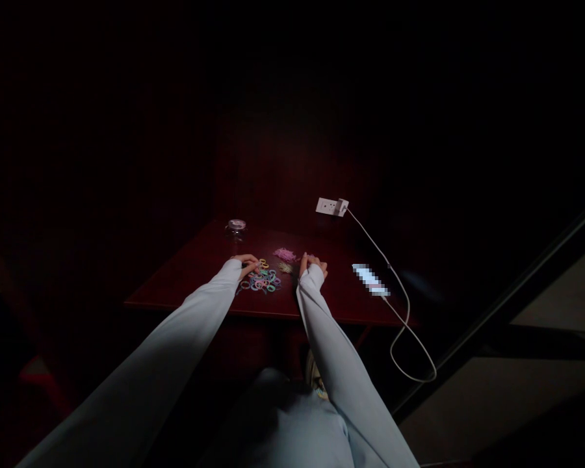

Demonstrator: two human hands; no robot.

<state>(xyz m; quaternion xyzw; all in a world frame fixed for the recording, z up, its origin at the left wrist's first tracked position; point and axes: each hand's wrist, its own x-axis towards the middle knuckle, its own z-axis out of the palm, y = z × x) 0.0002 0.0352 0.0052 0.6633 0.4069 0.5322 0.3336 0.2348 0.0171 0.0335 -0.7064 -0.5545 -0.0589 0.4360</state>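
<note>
No readable lettering, labels or numbers, phone screen pixelated

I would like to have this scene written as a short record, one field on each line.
Left hand: at the coloured rings; grip unclear
Right hand: right of the pink pile; grip unclear
Between hands: pale pile
Table: dark red
Table, far left: lidded jar
Table, right: bright, pixelated device with white cable
Wall: socket plate with charger
Light: dim

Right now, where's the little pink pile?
In the head view, the pink pile lies on the dark red table between the left hand and the right hand, just beyond the small yellowish pile.
</note>
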